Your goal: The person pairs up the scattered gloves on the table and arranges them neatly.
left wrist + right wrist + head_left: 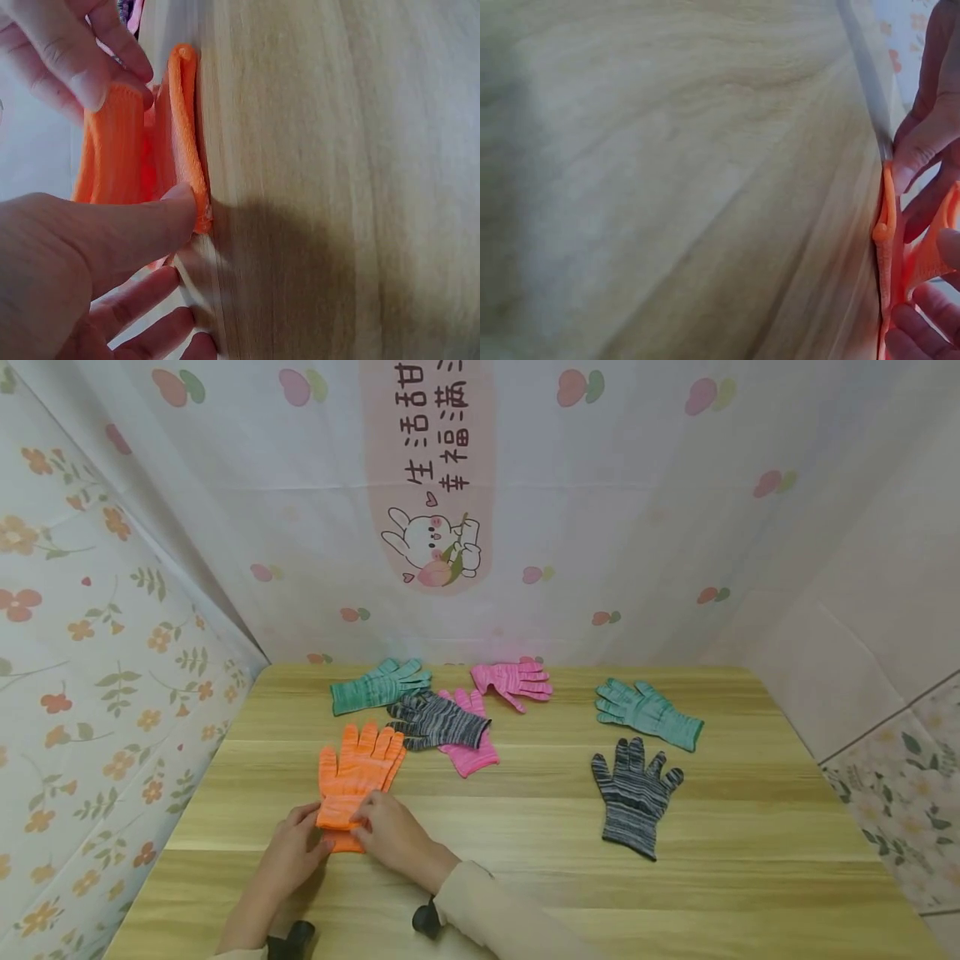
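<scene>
Right hand [393,833] pinches orange knit glove [358,772] by cuff; left hand [291,853] touches lower glove [347,842] edge, grip unclear; wood-grain tabletop [517,835] rightward.

Table [720,902]: light wood grain with streaks running across, set before me.
Back cloth [637,527]: white, behind my table, scattered with pink-and-green prints.
Pink panel [427,477]: on that cloth beyond the table, I see Chinese characters above a cartoon rabbit [431,547].
Left cloth [97,693]: left of the table, orange flowers, green leaves.
Pale wall covering [840,585]: right of the table, flowered low down.
Light: soft over my table.
</scene>
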A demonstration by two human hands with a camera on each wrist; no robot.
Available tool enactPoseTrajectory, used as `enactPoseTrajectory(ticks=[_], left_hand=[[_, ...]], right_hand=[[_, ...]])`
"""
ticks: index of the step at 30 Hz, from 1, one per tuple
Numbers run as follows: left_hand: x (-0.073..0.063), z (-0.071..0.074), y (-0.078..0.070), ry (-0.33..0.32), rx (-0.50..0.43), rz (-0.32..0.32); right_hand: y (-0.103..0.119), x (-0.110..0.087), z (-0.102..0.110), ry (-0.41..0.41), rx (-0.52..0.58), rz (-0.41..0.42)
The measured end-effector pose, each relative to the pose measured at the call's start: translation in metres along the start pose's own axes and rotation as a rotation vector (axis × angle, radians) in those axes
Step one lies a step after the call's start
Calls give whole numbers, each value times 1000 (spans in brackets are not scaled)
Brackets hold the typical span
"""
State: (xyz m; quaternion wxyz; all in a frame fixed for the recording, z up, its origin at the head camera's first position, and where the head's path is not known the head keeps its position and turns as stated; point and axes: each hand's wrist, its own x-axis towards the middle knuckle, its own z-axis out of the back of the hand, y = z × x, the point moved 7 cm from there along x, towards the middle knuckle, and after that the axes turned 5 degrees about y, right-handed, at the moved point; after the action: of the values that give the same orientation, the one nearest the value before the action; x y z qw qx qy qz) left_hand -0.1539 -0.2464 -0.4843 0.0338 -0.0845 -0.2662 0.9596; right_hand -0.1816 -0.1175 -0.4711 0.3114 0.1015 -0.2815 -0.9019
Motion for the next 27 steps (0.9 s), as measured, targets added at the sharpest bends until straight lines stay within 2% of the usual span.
enactPoseTrajectory(ticks=[4,9,21,27], left_hand=[[1,2,1,-21,-10,-30],[2,4,4,-14,-30,-29],[1,3,5,1,-53,-46],[1,5,6,-8,-88,-73]], right_hand=[[3,-5,0,-15,-52,35],[8,-10,2,-48,-116,83],[6,-12,-8,-24,-170,102],[10,-10,-4,-47,-225,191]])
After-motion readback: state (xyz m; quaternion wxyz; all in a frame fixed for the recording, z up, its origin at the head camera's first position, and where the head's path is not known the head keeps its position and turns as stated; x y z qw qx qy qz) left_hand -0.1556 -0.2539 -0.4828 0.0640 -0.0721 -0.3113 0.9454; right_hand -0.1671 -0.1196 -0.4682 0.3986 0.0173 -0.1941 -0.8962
